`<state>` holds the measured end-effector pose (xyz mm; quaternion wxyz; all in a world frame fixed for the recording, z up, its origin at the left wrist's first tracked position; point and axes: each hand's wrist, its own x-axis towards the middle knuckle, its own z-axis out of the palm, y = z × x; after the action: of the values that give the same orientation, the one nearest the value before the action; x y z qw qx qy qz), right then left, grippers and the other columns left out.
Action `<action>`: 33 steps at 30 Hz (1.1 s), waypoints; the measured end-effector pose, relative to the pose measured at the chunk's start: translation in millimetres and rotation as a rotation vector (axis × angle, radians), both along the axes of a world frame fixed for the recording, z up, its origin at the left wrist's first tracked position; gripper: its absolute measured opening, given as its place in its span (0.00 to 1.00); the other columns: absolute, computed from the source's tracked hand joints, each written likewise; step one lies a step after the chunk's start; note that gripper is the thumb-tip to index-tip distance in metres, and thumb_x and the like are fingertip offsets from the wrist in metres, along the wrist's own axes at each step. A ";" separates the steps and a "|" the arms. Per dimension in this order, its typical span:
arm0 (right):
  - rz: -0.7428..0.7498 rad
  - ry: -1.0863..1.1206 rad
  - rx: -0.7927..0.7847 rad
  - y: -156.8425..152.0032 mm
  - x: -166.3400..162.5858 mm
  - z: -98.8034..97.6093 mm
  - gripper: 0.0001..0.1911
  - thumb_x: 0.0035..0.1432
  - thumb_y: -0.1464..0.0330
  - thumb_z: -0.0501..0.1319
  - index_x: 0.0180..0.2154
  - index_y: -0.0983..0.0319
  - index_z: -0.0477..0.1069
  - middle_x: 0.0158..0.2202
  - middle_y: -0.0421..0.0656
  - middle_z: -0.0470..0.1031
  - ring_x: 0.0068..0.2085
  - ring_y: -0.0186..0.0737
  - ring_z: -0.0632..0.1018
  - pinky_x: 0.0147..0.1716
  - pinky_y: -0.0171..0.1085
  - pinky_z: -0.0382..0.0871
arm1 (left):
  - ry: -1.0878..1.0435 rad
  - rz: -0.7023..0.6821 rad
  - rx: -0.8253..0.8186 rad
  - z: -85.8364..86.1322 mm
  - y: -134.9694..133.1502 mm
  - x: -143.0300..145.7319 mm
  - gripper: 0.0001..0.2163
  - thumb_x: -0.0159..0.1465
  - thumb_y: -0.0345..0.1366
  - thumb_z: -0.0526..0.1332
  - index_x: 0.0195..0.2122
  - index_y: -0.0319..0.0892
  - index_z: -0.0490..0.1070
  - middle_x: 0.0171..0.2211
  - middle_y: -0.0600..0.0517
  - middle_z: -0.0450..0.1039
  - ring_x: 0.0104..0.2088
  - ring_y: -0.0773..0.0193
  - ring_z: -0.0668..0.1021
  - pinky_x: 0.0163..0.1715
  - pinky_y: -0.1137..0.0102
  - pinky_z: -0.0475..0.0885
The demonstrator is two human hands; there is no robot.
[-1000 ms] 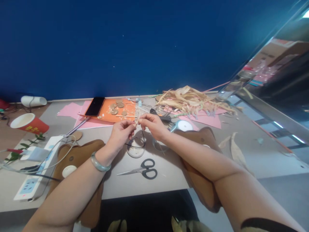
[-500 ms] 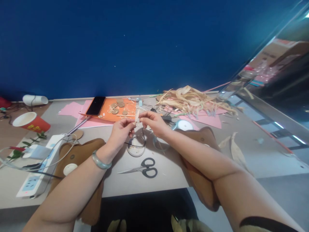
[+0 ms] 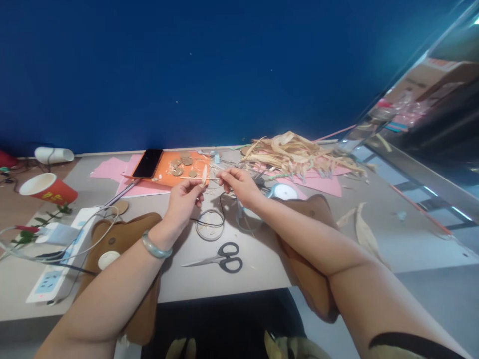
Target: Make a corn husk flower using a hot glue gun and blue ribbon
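Pinched upright between thumb and forefinger of my left hand [image 3: 186, 199] is a small pale pointed piece of husk [image 3: 204, 174]. My right hand [image 3: 239, 185] is just to the right of it, fingertips pressed together; whatever they hold is too small to make out. Below the hands lie a clear round ring-shaped thing [image 3: 210, 225] and a thin black cord [image 3: 223, 209]. Closer to me rest the black-handled scissors [image 3: 220, 258], their blades pointing left. A heap of dried husk strips [image 3: 295, 152] lies beyond my right hand.
An orange sheet [image 3: 172, 175] carries a phone [image 3: 148, 163] and several round discs. At left stand a red paper cup [image 3: 48, 188] and a power strip [image 3: 62, 259] with cables. Brown pads [image 3: 123, 234] lie under my forearms. A white-and-blue roll [image 3: 284, 192] sits right of my hand.
My hands have drawn apart. The left has moved slightly left with the husk piece, and the right has let go of that piece.
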<state>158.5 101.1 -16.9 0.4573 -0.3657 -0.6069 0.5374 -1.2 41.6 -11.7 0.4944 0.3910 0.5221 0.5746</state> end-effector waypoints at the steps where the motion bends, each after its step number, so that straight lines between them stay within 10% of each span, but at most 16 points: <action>1: 0.013 -0.035 0.008 -0.5 0.6 0.5 0.12 0.56 0.61 0.60 0.31 0.65 0.71 0.24 0.38 0.71 0.19 0.26 0.66 0.20 0.29 0.60 | 0.000 0.007 0.008 0.4 0.1 -0.2 0.13 0.50 0.38 0.68 0.33 0.37 0.71 0.23 0.55 0.70 0.20 0.73 0.70 0.17 0.78 0.64; 13: 0.579 -0.653 0.476 -13.4 1.9 -9.7 0.06 0.53 0.75 0.61 0.32 0.66 0.77 0.30 0.44 0.77 0.31 0.35 0.74 0.33 0.33 0.65 | -0.034 0.025 0.015 5.0 -2.0 1.9 0.12 0.49 0.37 0.67 0.32 0.38 0.69 0.21 0.57 0.68 0.18 0.73 0.69 0.17 0.77 0.64; 33: 0.516 -0.911 0.547 -12.8 -0.2 -12.6 0.07 0.51 0.74 0.61 0.32 0.65 0.77 0.29 0.44 0.77 0.29 0.35 0.72 0.30 0.32 0.58 | -0.056 0.021 0.016 3.6 -2.4 1.0 0.14 0.48 0.37 0.69 0.32 0.38 0.70 0.23 0.56 0.70 0.19 0.74 0.69 0.18 0.77 0.65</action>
<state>158.3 88.3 -29.5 0.0828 -0.2687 -0.9281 0.2441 -0.3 39.2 -8.0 0.4998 0.3730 0.5074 0.5946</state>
